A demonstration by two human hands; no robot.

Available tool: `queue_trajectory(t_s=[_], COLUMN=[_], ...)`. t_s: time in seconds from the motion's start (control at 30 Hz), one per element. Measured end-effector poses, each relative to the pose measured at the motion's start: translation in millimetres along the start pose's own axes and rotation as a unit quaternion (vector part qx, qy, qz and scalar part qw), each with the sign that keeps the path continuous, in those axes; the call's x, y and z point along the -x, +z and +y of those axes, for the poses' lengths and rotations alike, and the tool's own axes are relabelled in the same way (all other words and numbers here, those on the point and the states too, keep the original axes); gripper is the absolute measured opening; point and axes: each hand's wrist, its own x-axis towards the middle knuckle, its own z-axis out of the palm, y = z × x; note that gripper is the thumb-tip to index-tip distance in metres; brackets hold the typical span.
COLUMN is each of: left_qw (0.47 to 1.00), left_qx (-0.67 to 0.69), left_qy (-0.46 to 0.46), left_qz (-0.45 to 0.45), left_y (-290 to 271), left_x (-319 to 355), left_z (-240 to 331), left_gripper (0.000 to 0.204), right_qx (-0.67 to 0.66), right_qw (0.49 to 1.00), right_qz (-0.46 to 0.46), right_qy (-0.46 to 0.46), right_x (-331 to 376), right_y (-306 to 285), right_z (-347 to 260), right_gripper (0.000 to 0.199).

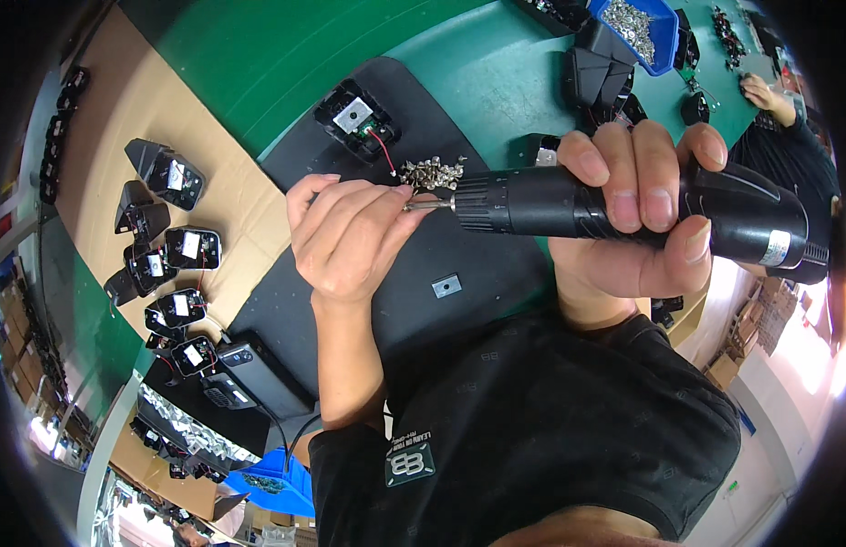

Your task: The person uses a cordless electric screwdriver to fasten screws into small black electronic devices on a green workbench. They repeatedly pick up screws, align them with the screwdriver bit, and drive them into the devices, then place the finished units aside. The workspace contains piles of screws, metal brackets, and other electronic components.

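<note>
My right hand [633, 201] is wrapped around a black electric screwdriver [550, 202], held level with its metal bit [432, 205] pointing left. At the bit's tip, the fingers of my left hand [350, 232] are pinched together; anything small between them is hidden. Just beyond my left fingertips lies a heap of small silver screws [432, 171] on the black mat [395, 100]. Farther up the mat sits an open black housing [357, 120] with a metal plate, a green circuit board and red wires. A small flat metal plate [446, 285] rests nearer to me.
Several black housings [193, 248] stand on brown cardboard [122, 100] at the left. A black box-shaped device [266, 369] with a cable lies at the mat's near left edge. Far right holds a blue bin [637, 32] of metal parts, and another person's hand [760, 93].
</note>
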Motion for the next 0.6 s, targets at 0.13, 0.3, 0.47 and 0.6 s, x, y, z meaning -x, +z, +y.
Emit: queue_trajectory(t_s=[0.13,0.3,0.47,0.6], left_qw=[1.000,1.000,0.999,0.999], left_qx=[0.007,0.019,0.019,-0.034], left_qy=[0.001,0.017,0.022,0.013], left_qz=[-0.009,-0.009,-0.028,-0.033], left_y=[2.3,2.7,0.8,-19.2], left_x=[-0.4,-1.9,-3.6,-14.5], left_z=[-0.1,0.2,-2.9,-15.1], left_gripper=[0.024,0.026,0.035,0.076], right_qx=[-0.021,-0.072,-0.066,-0.042], right_qw=[0.999,0.995,0.993,0.994], right_qz=[-0.036,-0.075,-0.091,-0.101], right_qy=[0.004,0.009,0.017,-0.006], right_x=[-4.4,-8.2,-10.8,-16.0], right_y=[-7.6,-17.3,-17.0,-12.2], right_z=[3.9,5.2,6.8,10.4], right_gripper=[0.039,0.038,0.037,0.037])
